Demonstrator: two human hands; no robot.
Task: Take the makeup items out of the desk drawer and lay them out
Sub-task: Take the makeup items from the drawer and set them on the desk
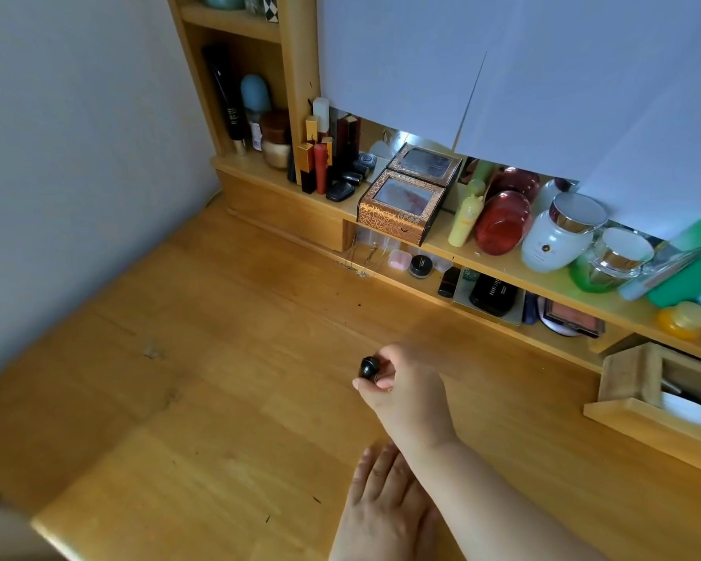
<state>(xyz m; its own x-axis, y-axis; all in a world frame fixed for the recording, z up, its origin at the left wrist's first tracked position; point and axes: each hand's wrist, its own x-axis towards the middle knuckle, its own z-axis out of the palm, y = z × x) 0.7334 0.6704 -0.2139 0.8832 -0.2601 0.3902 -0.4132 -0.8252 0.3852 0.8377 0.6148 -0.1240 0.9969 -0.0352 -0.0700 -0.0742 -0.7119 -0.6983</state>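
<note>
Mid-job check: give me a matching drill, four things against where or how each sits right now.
Things:
1. small black item
2. left hand
3. copper patterned box
4. small wooden drawer

Places or states:
A. pulled open at the right edge of the desk
B. pinched in the right hand over the desktop
C. resting flat on the desktop near the front edge
D. standing on the raised shelf below the white sheets

Pairs: 1-B, 2-C, 3-D, 4-A
</note>
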